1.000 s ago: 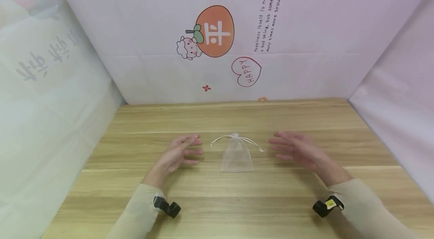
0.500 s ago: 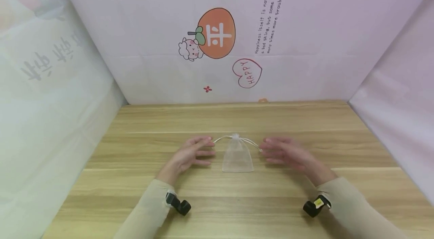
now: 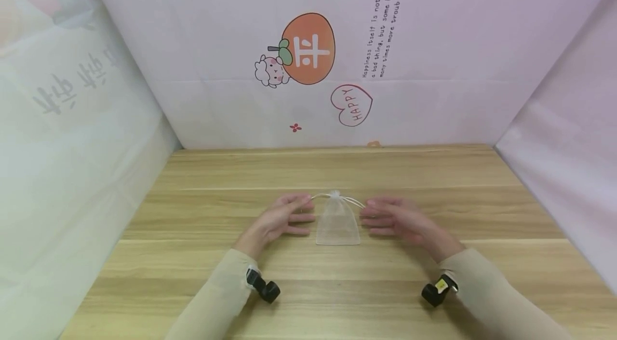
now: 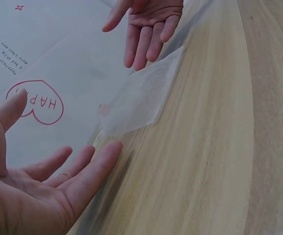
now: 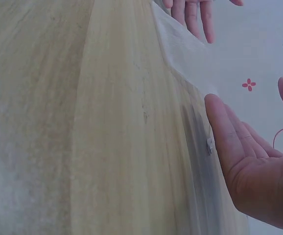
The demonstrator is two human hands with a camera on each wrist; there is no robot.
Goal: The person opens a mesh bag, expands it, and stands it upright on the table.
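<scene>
A small sheer white drawstring pouch [image 3: 337,222] lies flat on the wooden table, its gathered neck toward the back wall and a thin white cord running out to each side. My left hand [image 3: 284,218] is just left of it, fingers spread and pointing inward over the left cord. On the other side my right hand [image 3: 397,219] mirrors it, fingertips close to the pouch's right edge and over the right cord. Both palms face the pouch, as the left wrist view shows with its sheer fabric [image 4: 144,95] between the hands. Neither hand holds anything.
The wood-grain table [image 3: 337,297] runs back to a white printed cloth wall [image 3: 212,61] with orange fruit drawings and a heart. More pale cloth hangs along the left [image 3: 72,168] and right sides. Each wrist carries a black strap-mounted camera [image 3: 270,291].
Both hands have moved inward from either side toward the pouch, their fingertips now over its cords. The pouch has stayed in place on the table.
</scene>
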